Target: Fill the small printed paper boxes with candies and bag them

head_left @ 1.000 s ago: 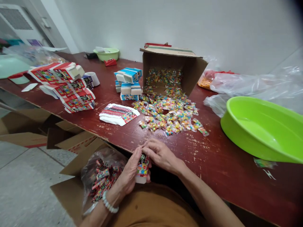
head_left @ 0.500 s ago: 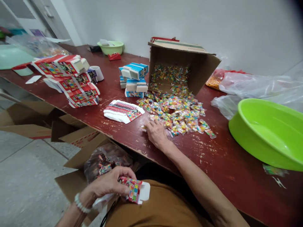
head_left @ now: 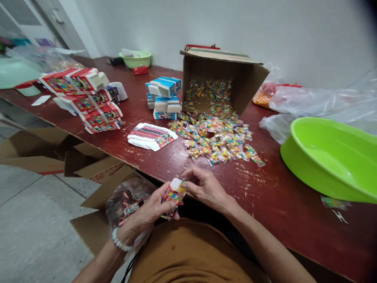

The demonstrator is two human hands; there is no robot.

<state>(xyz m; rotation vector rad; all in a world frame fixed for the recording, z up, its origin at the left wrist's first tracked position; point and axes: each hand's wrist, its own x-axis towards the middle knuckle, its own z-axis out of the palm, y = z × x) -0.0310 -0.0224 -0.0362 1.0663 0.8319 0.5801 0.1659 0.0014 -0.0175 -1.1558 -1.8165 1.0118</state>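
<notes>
One small box (head_left: 173,195) is held at the near edge of the table (head_left: 265,204), over the lap. The left hand (head_left: 151,210) grips it around the body. The right hand (head_left: 207,188) pinches its white top flap. Behind it are one pile of candy packets (head_left: 216,137), one tipped carton (head_left: 224,76), one stack of flat boxes (head_left: 151,136), one large green basin (head_left: 330,157) and one small green bowl (head_left: 136,59).
</notes>
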